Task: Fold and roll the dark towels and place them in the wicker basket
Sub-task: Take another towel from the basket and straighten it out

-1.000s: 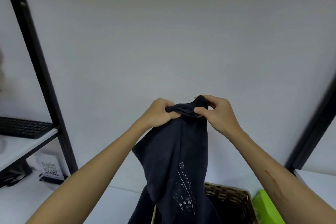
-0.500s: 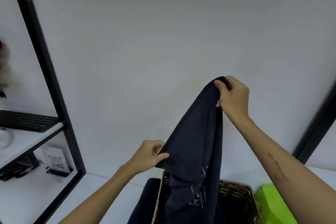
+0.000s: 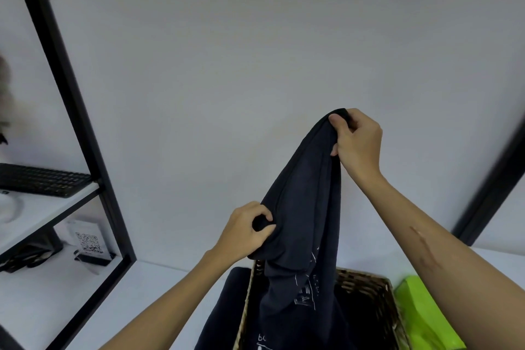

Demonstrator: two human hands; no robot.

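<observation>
A dark towel with white printed marks hangs in the air above the wicker basket. My right hand pinches its top corner, held high. Lower and to the left, my left hand grips the towel's left edge in a fist. The towel's lower part drops into the basket and hides much of the inside. Another dark towel drapes over the basket's left side onto the white table.
A black-framed shelf stands at the left, with a keyboard on it and a QR-code card below. A bright green object lies right of the basket. A dark post rises at the far right.
Both hands held the towel's top together a second ago. My left hand has slid down the left edge while my right hand rose and shifted right, stretching the towel.
</observation>
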